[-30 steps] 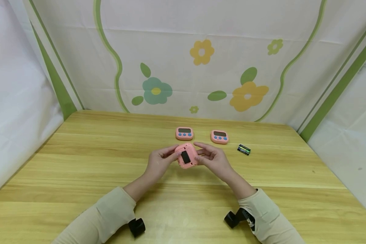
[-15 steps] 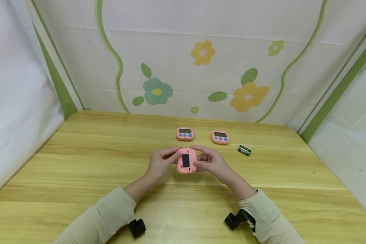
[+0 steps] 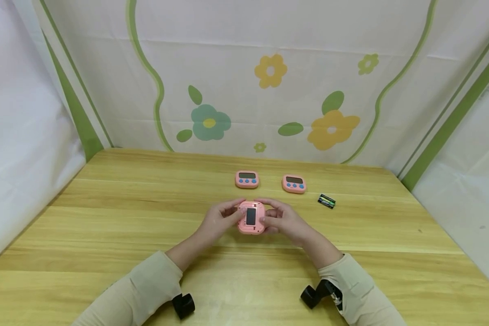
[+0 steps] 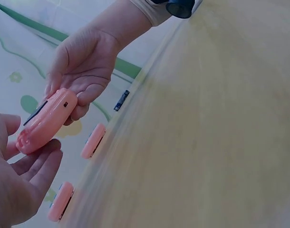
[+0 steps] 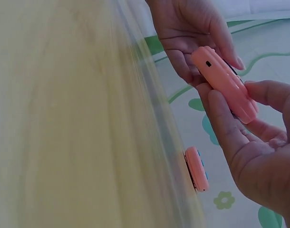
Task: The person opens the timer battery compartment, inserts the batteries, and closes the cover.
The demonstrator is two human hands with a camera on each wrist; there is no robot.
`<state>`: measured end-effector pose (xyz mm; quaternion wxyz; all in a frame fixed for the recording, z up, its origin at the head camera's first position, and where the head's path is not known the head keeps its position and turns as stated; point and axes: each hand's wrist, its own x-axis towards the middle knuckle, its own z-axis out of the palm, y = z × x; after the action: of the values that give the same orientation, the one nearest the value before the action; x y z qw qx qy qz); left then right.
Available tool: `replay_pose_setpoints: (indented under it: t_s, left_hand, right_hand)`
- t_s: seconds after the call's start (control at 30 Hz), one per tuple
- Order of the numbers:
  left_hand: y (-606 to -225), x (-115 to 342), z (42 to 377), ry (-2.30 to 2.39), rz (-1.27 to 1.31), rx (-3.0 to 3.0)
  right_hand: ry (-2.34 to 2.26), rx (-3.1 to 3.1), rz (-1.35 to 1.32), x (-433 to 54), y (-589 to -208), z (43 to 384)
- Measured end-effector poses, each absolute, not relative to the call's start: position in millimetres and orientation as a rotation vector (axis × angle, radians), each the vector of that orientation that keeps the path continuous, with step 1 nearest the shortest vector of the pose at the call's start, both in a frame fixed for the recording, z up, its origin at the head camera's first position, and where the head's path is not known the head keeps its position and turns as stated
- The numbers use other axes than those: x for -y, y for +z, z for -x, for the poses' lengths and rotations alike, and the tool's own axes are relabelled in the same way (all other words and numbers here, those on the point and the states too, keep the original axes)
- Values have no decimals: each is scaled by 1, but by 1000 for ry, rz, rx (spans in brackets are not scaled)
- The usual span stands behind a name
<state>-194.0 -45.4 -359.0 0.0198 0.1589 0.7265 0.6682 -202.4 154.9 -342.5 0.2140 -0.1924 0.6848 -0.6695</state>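
Note:
Between both hands, above the table, is a pink digital timer (image 3: 251,226) with its back, which has a dark rectangle in the middle, toward the head camera. My left hand (image 3: 221,220) grips its left side, thumb on the back and fingers round the edge. At the opposite side my right hand (image 3: 286,222) pinches it, thumb on the back near the dark rectangle. The wrist views show the held timer (image 4: 49,122) edge-on, with a small dark slot in its rim. Its front is hidden from the head view.
Two more pink timers, a left one (image 3: 246,179) and a right one (image 3: 294,184), lie screen up beyond my hands. Batteries (image 3: 327,201) lie side by side to their right. The wooden table (image 3: 118,217) meets a flowered cloth (image 3: 236,81) at the back.
Both hands have brought the held timer slightly nearer to me. It has turned from a slant to nearly straight, its back still facing up. The other timers and the batteries stay put.

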Motion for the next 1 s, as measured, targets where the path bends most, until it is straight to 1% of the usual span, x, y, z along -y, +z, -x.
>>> replay_pose_setpoints:
  t_s: [0.23, 0.53, 1.0]
  left_hand:
    - [-361, 46, 196, 2026, -422, -2075]
    - [-368, 48, 201, 2062, -315, -1873]
    - [-376, 46, 204, 2075, -277, -1795]
  right_hand:
    - [-1868, -1873, 469, -156, -343, 204]
    - [-1908, -1837, 395, -153, -358, 207]
    - [-1932, -1827, 378, -152, -373, 212]
